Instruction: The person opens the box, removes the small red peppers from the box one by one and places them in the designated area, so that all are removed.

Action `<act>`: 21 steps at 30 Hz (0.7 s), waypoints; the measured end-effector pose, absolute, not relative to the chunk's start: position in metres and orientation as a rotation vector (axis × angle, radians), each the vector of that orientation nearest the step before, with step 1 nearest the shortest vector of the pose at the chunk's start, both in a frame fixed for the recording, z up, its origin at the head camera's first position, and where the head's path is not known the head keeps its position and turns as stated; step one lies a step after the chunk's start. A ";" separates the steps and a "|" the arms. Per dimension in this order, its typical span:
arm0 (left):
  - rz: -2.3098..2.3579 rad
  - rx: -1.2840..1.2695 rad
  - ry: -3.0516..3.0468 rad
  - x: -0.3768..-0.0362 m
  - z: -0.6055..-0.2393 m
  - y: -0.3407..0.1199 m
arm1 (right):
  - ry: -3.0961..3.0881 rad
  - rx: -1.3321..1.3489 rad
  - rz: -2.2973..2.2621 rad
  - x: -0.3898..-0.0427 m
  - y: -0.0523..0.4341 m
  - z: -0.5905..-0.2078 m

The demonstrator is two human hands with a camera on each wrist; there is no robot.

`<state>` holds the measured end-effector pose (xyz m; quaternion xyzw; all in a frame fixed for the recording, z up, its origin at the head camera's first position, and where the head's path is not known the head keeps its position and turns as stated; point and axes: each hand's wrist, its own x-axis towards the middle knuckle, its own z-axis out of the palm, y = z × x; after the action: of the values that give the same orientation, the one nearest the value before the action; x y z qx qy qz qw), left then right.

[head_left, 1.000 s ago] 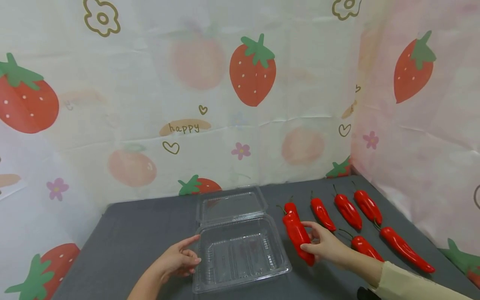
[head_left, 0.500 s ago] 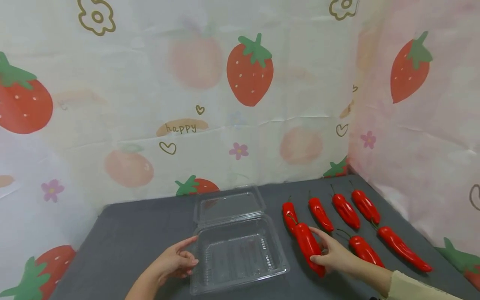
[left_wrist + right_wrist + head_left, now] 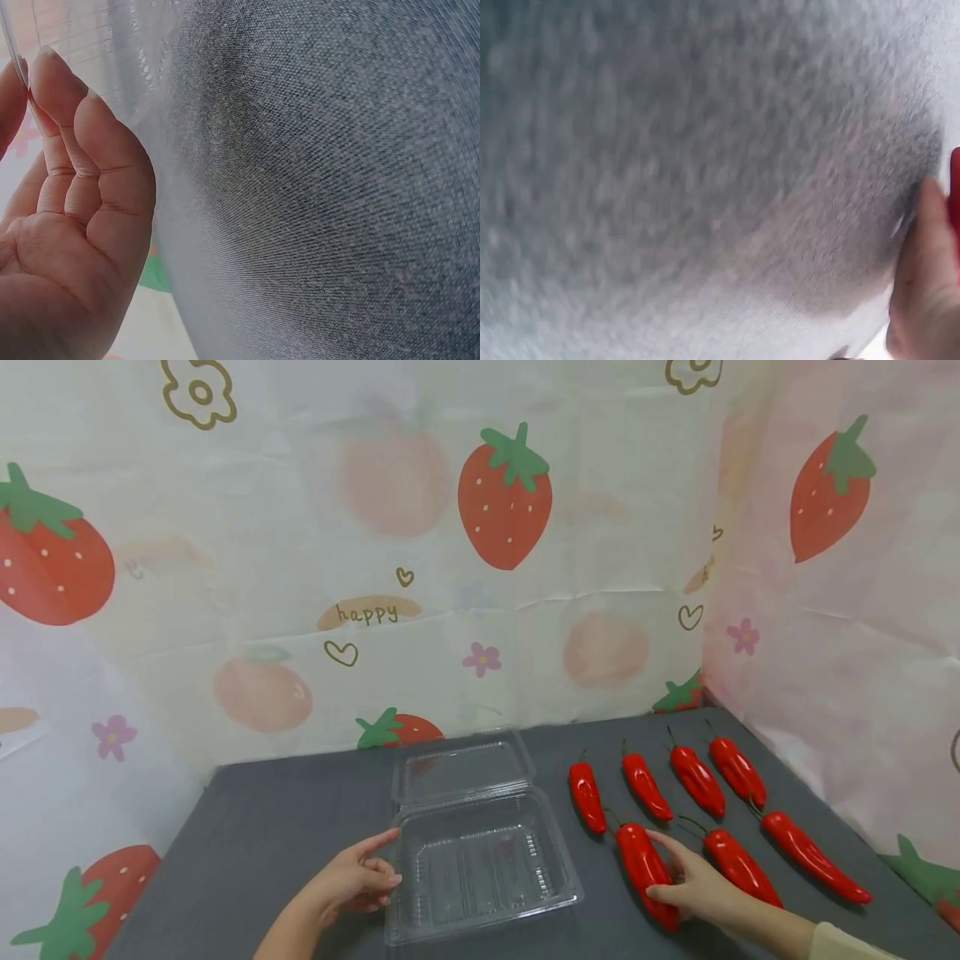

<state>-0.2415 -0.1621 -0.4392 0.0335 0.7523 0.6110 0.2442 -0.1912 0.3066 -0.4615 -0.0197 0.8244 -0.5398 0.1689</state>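
Observation:
In the head view, a clear plastic clamshell container (image 3: 480,920) stands with its lid (image 3: 465,768) folded back. At its left rim, my left hand (image 3: 356,881) pinches the edge. The left wrist view shows the thumb and fingers of that left hand (image 3: 82,195) on either side of the thin clear wall. To the right of the container, my right hand (image 3: 693,885) grips a red chili pepper (image 3: 643,864) low over the table, its stem pointing away. Whether this pepper touches the table I cannot tell. The right wrist view is blurred and catches only part of the right hand (image 3: 930,277).
Several more red peppers lie on the grey cloth, among them one pepper (image 3: 587,797) beside the container, another (image 3: 741,864) just right of my right hand, and a long one (image 3: 813,857) near the right edge. A printed curtain (image 3: 420,543) rises behind the table.
The right hand has moved the pepper right and toward me, away from the pepper it overlapped beside the container, and lower. The left hand and container have stayed put.

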 end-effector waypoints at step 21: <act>1.636 -0.002 2.160 -0.234 -0.438 -0.160 | 2.382 0.108 -1.275 -0.228 0.340 -0.504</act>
<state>-0.2338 -0.1596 -0.4383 -0.0008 0.7787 0.5897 0.2142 -0.2281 0.3399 -0.5036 0.0389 0.8600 -0.4602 0.2170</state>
